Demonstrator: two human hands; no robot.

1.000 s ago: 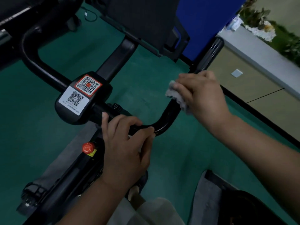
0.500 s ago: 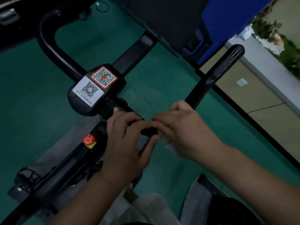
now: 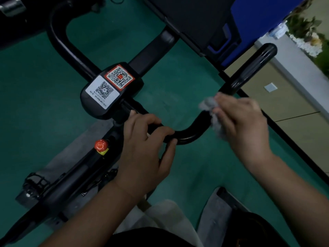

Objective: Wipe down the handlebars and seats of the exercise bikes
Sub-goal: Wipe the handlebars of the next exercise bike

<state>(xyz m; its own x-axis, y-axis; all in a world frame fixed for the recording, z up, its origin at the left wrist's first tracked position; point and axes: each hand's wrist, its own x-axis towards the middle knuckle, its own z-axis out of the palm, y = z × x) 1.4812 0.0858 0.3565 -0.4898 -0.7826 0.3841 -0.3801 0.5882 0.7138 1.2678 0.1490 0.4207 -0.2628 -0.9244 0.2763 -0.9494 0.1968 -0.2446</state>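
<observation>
Two hands on one handlebar (image 3: 188, 136), head view only. Step in hand, as judged: wiping the right-side arm of the bar, from the near bend up toward the far grip end (image 3: 263, 54). Right hand (image 3: 243, 125) has its fingers curled around a crumpled grey cloth (image 3: 211, 113), pinching it against the bar just above the bend; the cloth wraps part of the tube, but the contact on the underside is hidden. Left hand (image 3: 144, 148) is curled round the bar near the console (image 3: 110, 91), thumb under, fingers over, holding nothing else; it looks to be steadying the bike. To do the stroke well: keep the cloth wrapped as far around the tube as the fingers allow, so the underside gets wiped too; run it along the whole arm to the rounded tip, with firm, even pressure; turn the cloth to a fresh face if it bunches. Hold the steadying grip clear of the red knob (image 3: 101, 145). Section under the left hand is presumably still to be wiped, likewise the left arm of the bar (image 3: 58, 41). Seat not clearly in view. Image is dim and the right hand slightly blurred.
</observation>
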